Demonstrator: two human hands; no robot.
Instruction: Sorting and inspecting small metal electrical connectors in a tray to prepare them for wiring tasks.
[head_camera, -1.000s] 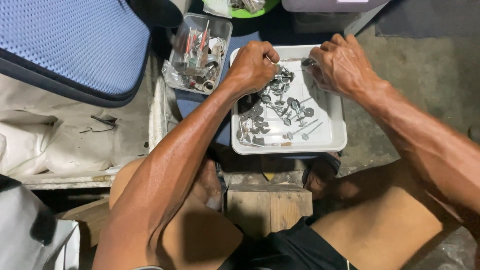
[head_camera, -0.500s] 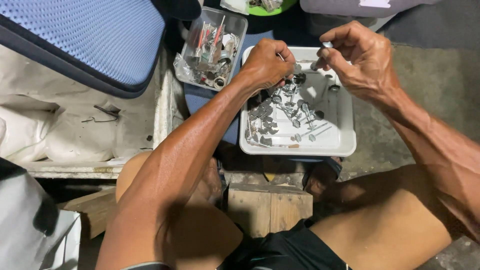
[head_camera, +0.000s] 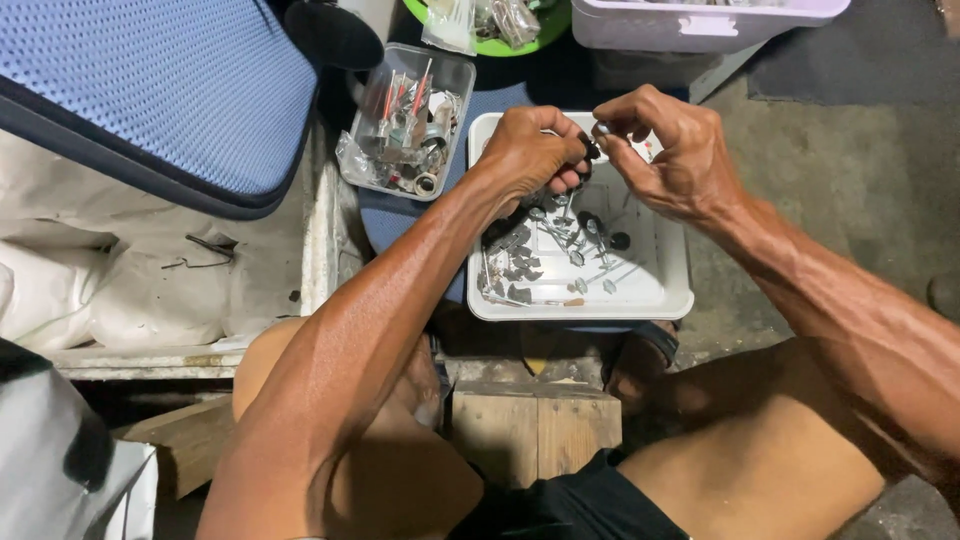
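**Hands pinching small hardware over a white tray**

Left hand (head_camera: 535, 150) is curled shut around a small dark part (head_camera: 590, 148); right hand (head_camera: 670, 150) pinches a tiny metal piece (head_camera: 603, 128) at its fingertips, above a white tray (head_camera: 670, 290) of screws (head_camera: 565, 245). Both pieces look light, stiff, easily dropped — best pinched at the tips. Fingers hide their shapes.

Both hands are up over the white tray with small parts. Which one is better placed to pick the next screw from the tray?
Probably the left hand: it hangs right above the loose screws in the white tray. The right hand pinches a small metal part at its fingertips.
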